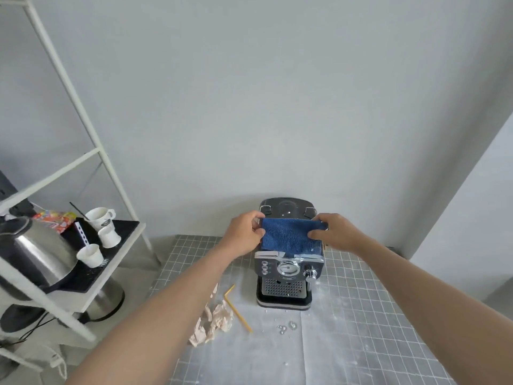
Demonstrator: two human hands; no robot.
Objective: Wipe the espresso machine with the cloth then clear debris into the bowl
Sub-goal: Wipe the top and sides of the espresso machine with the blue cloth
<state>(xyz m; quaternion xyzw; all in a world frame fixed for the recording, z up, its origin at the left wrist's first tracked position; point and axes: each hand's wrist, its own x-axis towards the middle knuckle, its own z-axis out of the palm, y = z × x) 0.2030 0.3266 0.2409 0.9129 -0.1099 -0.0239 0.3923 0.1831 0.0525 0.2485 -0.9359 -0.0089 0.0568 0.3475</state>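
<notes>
Cloth point(290, 237), blue, lies over the espresso machine point(286, 273) top. Left hand point(244, 232) pinches its nine o'clock edge; right hand point(331, 232) pinches the three o'clock edge.

Left hand point(244, 232) and right hand point(333, 232) pinching blue cloth point(290, 236) atop espresso machine point(288, 270), grid-lined table point(361, 315)

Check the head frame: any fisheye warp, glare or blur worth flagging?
Head view: strong wide-angle bowing, the shelf frame and forearms curve outward. Light is soft and even, shadows faint. Small glare on the kettle. Slightly soft overall; the blue cloth, pinched by left hand and right hand, reads clearly atop the espresso machine.
</notes>
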